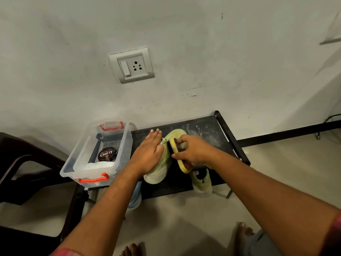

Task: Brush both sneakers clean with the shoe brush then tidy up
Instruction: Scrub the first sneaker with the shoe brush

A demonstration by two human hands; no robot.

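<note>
Two pale green sneakers lie on a black shoe rack point(204, 130). My left hand point(149, 152) presses flat on the left sneaker point(158, 172), holding it down. My right hand point(191, 152) grips a yellow shoe brush point(180, 163), whose dark bristles rest against the right side of that sneaker. The second sneaker point(202, 183) sits just right of the brush, its heel hanging over the rack's front edge, partly hidden by my right hand.
A clear plastic box point(77, 159) with red handles stands on the rack's left end, holding a black Cherry polish tin point(108, 154). A dark chair point(22, 163) is at left. A blue slipper point(135, 198) shows below the rack. Bare feet point(243, 231) stand on the tiled floor.
</note>
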